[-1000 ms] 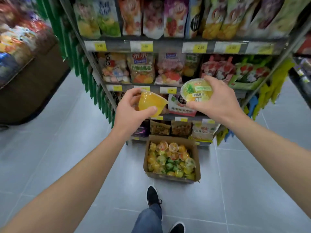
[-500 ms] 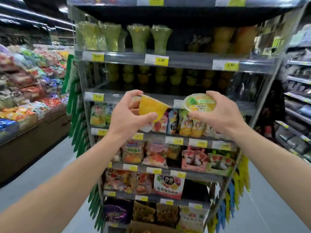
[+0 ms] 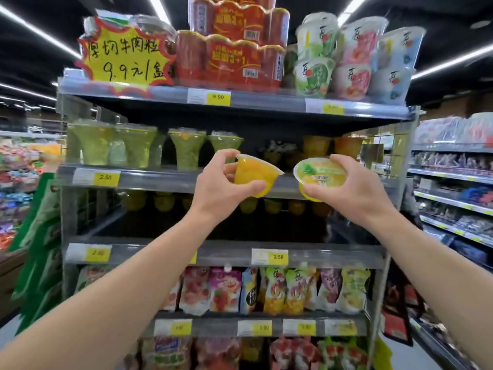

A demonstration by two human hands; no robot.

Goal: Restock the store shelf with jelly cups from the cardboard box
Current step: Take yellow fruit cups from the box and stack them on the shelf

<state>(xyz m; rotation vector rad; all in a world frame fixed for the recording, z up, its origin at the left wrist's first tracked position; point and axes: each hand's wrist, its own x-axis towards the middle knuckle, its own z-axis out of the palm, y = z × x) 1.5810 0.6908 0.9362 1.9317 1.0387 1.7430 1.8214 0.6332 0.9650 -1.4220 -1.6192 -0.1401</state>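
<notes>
Here, left hand [image 3: 218, 188] grips orange jelly cup [image 3: 254, 174], right hand [image 3: 354, 188] grips yellow jelly cup [image 3: 318, 173]

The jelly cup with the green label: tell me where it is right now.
The green-label cup is in the right hand, centre-right in the head view, held before the shelf edge, beside the orange cup in the left hand.

Both forearms bare, no sleeves, hands [image 3: 218, 193] ungloved.

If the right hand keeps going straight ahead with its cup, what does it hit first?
Probably the shelf edge rail: the right hand holds its jelly cup level with it, though depth is unclear.
</notes>
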